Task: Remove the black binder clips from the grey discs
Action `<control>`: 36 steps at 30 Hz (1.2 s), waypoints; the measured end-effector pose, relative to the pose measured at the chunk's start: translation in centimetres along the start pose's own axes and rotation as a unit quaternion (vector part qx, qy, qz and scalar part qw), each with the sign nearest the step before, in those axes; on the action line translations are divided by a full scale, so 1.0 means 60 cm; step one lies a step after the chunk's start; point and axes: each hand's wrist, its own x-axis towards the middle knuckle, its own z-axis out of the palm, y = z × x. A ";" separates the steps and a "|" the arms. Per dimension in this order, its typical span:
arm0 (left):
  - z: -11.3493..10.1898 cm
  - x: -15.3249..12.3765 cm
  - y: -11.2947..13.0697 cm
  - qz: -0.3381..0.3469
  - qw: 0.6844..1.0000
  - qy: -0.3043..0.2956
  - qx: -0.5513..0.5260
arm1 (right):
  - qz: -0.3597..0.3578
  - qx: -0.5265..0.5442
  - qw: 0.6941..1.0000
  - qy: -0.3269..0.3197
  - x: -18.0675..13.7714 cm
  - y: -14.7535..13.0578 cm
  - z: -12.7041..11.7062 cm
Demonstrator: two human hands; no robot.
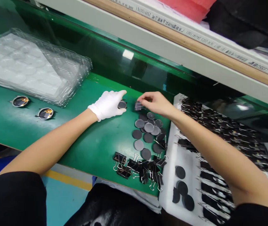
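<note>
My left hand [107, 104], in a white glove, rests on the green bench mat [82, 138] with its fingers curled round a small round dark disc part [122, 104]. My bare right hand [154, 102] pinches a black binder clip [138, 106] just to the right of that disc. The two hands are almost touching. A heap of dark grey discs [148, 131] lies right below my right hand. Loose black binder clips [139, 169] lie near the mat's front edge.
A stack of clear plastic blister trays [30, 67] sits at the far left. In front of it lie two round shiny parts [20, 101] [45, 113]. A white foam tray [188, 157] at the right carries rows of clipped parts and a few discs.
</note>
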 end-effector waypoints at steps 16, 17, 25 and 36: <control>-0.001 0.005 -0.004 -0.014 0.999 -0.011 -0.027 | 0.118 -0.127 0.973 0.151 0.108 -0.028 0.088; 0.000 0.005 -0.003 -0.016 0.999 -0.012 -0.034 | 0.128 -0.142 0.970 0.150 0.114 -0.025 0.096; 0.011 0.005 0.010 -0.021 0.997 -0.002 -0.071 | 0.124 -0.135 0.964 0.193 0.119 0.025 0.121; 0.023 0.014 0.025 -0.016 0.995 0.003 -0.101 | 0.161 -0.109 0.959 0.206 0.123 0.031 0.121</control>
